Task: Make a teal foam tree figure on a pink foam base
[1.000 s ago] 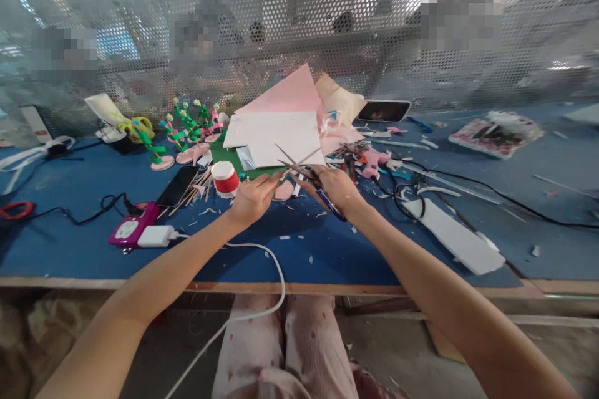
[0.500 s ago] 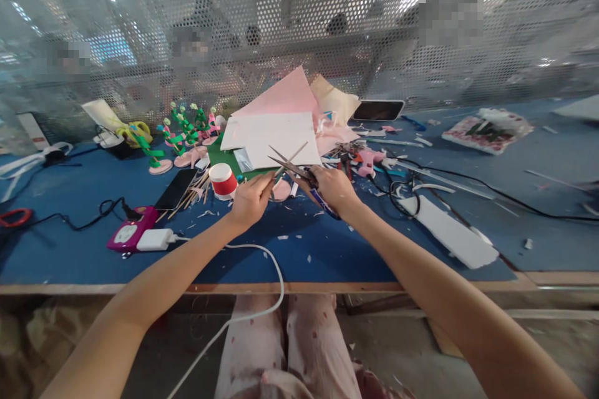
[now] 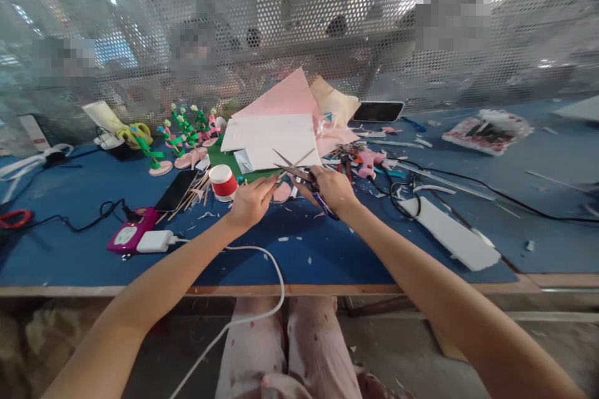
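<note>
My right hand (image 3: 334, 190) is closed round the handles of a pair of scissors (image 3: 299, 173), whose blades stand apart and point left. My left hand (image 3: 253, 201) pinches a thin pale stick (image 3: 302, 159) that slants up to the right and crosses the scissor blades. Whether the blades touch the stick I cannot tell. Just left of my left hand stands a red and white cup-shaped container (image 3: 223, 184). Under and behind the blades lie a white sheet (image 3: 276, 131) and a small pink disc (image 3: 282, 192).
Several green and pink craft flowers (image 3: 185, 128) stand at the left, near a dark phone (image 3: 176, 191) and a purple power socket (image 3: 132, 229). A white cable (image 3: 276, 268) hangs over the table edge. At the right lie a pink glue gun (image 3: 369, 162) and a white strip (image 3: 453, 237).
The scissors' tips and the stick have shifted slightly right and down. The angle between the blades looks a little narrower. Both hands keep their holds.
</note>
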The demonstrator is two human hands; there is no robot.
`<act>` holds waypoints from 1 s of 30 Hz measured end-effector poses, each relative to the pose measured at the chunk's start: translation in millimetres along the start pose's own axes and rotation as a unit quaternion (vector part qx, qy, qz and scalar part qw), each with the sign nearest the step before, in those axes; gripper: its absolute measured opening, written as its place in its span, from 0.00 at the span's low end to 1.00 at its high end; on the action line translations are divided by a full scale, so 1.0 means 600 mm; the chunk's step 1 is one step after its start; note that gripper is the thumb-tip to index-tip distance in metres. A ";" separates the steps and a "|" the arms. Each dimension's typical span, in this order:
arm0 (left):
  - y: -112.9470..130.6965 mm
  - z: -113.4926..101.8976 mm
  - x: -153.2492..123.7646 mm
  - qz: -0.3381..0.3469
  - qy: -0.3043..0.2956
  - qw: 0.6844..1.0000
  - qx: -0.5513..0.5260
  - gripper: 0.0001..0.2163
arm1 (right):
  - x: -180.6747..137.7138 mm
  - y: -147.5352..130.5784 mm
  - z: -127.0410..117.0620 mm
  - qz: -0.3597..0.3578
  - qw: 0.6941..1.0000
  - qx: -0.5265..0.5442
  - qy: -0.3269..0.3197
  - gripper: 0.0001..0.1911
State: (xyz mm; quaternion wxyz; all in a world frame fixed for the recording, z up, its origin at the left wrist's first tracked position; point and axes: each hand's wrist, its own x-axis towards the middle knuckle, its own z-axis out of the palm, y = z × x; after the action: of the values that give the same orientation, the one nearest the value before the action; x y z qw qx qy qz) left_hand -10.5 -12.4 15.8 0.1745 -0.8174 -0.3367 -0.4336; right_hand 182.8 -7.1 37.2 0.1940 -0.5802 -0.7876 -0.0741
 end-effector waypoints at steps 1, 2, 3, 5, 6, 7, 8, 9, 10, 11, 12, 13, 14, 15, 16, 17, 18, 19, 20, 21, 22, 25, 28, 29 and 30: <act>0.001 0.000 0.000 0.003 0.000 1.000 -0.007 0.14 | -0.001 0.000 0.000 -0.007 1.000 0.000 0.011 0.16; 0.001 0.000 0.000 0.005 -0.002 1.000 -0.019 0.14 | -0.001 0.001 0.000 -0.014 1.000 -0.001 0.022 0.16; 0.001 0.001 0.000 0.004 -0.007 0.999 -0.033 0.14 | -0.001 0.002 0.000 -0.019 0.999 -0.002 0.034 0.17; -0.001 0.003 0.000 0.001 -0.019 0.998 -0.062 0.14 | 0.000 0.006 0.002 -0.027 0.998 -0.001 0.049 0.17; -0.003 0.004 0.000 -0.001 -0.027 0.997 -0.074 0.14 | 0.000 0.008 0.003 -0.031 0.998 0.002 0.051 0.16; -0.005 0.005 0.000 -0.003 -0.034 0.996 -0.084 0.14 | 0.001 0.010 0.005 -0.034 0.998 0.006 0.050 0.16; -0.007 0.005 0.001 -0.005 -0.041 0.995 -0.090 0.14 | 0.002 0.012 0.007 -0.036 0.998 0.011 0.046 0.16; -0.009 0.004 0.002 -0.007 -0.046 0.994 -0.095 0.14 | 0.002 0.013 0.008 -0.038 0.998 0.015 0.043 0.16; -0.010 0.003 0.003 -0.009 -0.050 0.994 -0.099 0.13 | 0.003 0.015 0.010 -0.038 0.998 0.019 0.039 0.17; -0.010 0.002 0.004 -0.011 -0.052 0.993 -0.105 0.13 | 0.003 0.016 0.011 -0.036 0.998 0.021 0.037 0.17; -0.010 0.000 0.005 -0.012 -0.050 0.992 -0.111 0.13 | 0.003 0.016 0.011 -0.035 0.999 0.021 0.037 0.18; -0.009 -0.001 0.006 -0.014 -0.047 0.992 -0.119 0.13 | 0.003 0.017 0.011 -0.034 0.999 0.020 0.038 0.18; -0.008 -0.003 0.008 -0.016 -0.045 0.991 -0.127 0.13 | 0.003 0.017 0.010 -0.034 0.999 0.019 0.039 0.19; -0.006 -0.004 0.009 -0.019 -0.045 0.990 -0.133 0.12 | 0.003 0.017 0.009 -0.034 0.998 0.017 0.041 0.20; -0.006 -0.005 0.009 -0.022 -0.045 0.989 -0.137 0.12 | 0.003 0.017 0.008 -0.033 0.998 0.014 0.043 0.20; -0.005 -0.006 0.010 -0.025 -0.047 0.989 -0.138 0.12 | 0.002 0.016 0.007 -0.031 0.998 0.012 0.045 0.21; -0.005 -0.005 0.009 -0.028 -0.048 0.989 -0.138 0.12 | 0.002 0.016 0.005 -0.029 0.999 0.010 0.044 0.21; -0.006 -0.005 0.009 -0.030 -0.049 0.989 -0.137 0.13 | 0.002 0.016 0.003 -0.026 0.999 0.008 0.042 0.21; -0.007 -0.004 0.008 -0.029 -0.048 0.990 -0.133 0.13 | 0.002 0.016 0.002 -0.023 0.999 0.006 0.039 0.21; -0.008 -0.003 0.006 -0.025 -0.046 0.991 -0.123 0.13 | 0.003 0.015 0.001 -0.021 0.999 0.004 0.034 0.21; -0.009 -0.002 0.005 -0.018 -0.043 0.993 -0.109 0.13 | 0.003 0.015 0.000 -0.020 0.999 0.002 0.028 0.20; -0.010 -0.001 0.001 0.003 -0.033 0.999 -0.040 0.14 | 0.003 0.011 -0.002 -0.012 1.000 -0.010 0.005 0.17; -0.006 -0.004 0.001 -0.004 -0.012 1.000 0.015 0.14 | 0.002 0.005 -0.005 0.009 1.000 -0.016 -0.004 0.17; -0.004 -0.005 0.002 -0.010 0.001 1.000 0.023 0.13 | 0.002 0.003 -0.006 0.015 1.000 -0.016 -0.003 0.17; -0.002 -0.006 0.002 -0.015 0.017 0.999 0.024 0.13 | 0.001 0.001 -0.007 0.019 1.000 -0.016 -0.001 0.17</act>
State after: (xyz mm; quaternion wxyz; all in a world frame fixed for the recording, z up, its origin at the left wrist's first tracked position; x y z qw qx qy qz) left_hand -13.1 -13.0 19.0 0.1935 -0.8004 -0.3559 -0.4418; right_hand 184.1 -7.7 41.5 0.1848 -0.5982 -0.7754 -0.0822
